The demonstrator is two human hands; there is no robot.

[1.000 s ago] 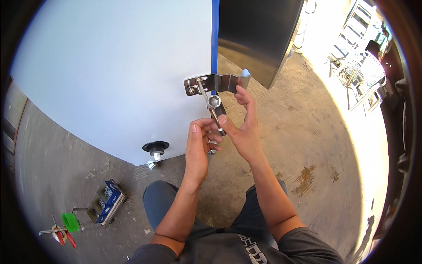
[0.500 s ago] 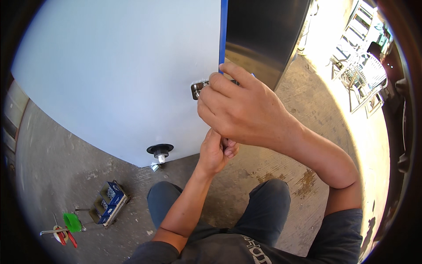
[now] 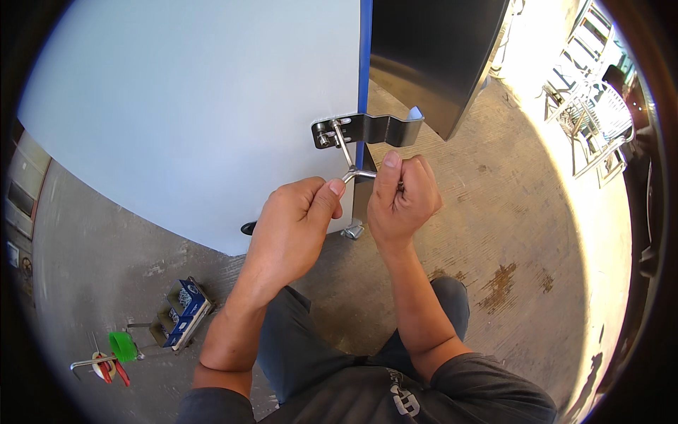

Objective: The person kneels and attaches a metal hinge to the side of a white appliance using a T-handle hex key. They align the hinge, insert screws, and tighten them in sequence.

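A three-armed Y-shaped socket wrench (image 3: 353, 172) reaches up to a bolt on a dark metal bracket (image 3: 378, 128). My left hand (image 3: 296, 222) is closed round its left arm, thumb on top. Around the right arm my right hand (image 3: 404, 194) is closed too, with the thumb pointing up. The bracket lies flat against a white panel (image 3: 198, 106) at the panel's blue edge strip (image 3: 365, 56), and its bent end juts out to the right. A second bolt (image 3: 323, 138) sits left of the wrench's tip.
On the floor at the lower left are a blue divided bin of small hardware (image 3: 185, 318), a green object (image 3: 123, 346) and a red-handled tool (image 3: 121, 373). A dark glossy panel (image 3: 431, 63) stands beyond the bracket. Metal chairs (image 3: 607, 113) are stacked at the far right.
My right hand has dropped from the bracket, uncovering it, to the wrench's right arm. My left hand has moved up and left onto the left arm. The wrench now shows.
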